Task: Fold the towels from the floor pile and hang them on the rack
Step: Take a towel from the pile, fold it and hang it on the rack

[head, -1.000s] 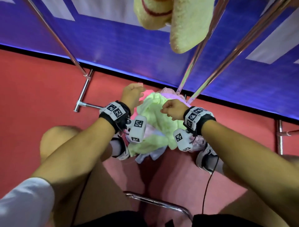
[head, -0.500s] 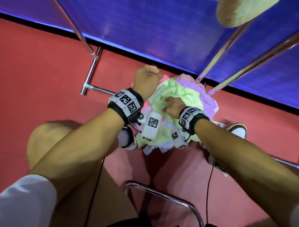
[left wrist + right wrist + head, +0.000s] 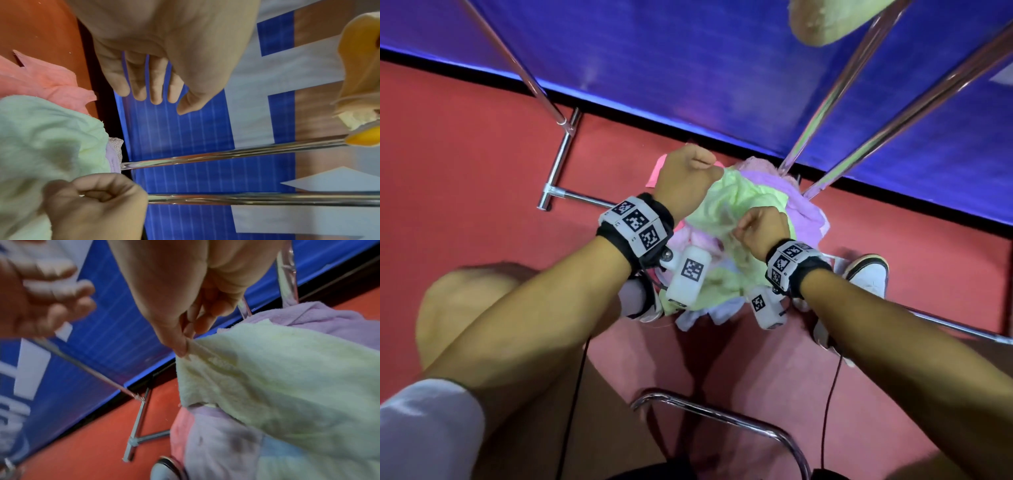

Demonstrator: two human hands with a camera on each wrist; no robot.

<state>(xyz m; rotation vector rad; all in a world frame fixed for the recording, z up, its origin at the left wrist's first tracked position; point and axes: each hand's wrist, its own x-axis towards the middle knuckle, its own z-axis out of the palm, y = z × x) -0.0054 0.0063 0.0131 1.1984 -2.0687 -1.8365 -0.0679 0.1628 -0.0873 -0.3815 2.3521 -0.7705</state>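
Head view: green towel (image 3: 732,209) tops the floor pile (image 3: 801,212) by the rack leg (image 3: 822,106); your right hand (image 3: 763,229) pinches its edge, so lower towels may drag up too. Left wrist view: your left hand (image 3: 164,65) hangs spread, holding nothing. Right wrist view: fingertips (image 3: 182,345) nip a thin hem, which could slip.

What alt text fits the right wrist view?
The right hand pinches an edge of the pale green terry towel lying on the floor pile of lilac and pink towels. Behind stand chrome rack legs, red floor and a blue wall.
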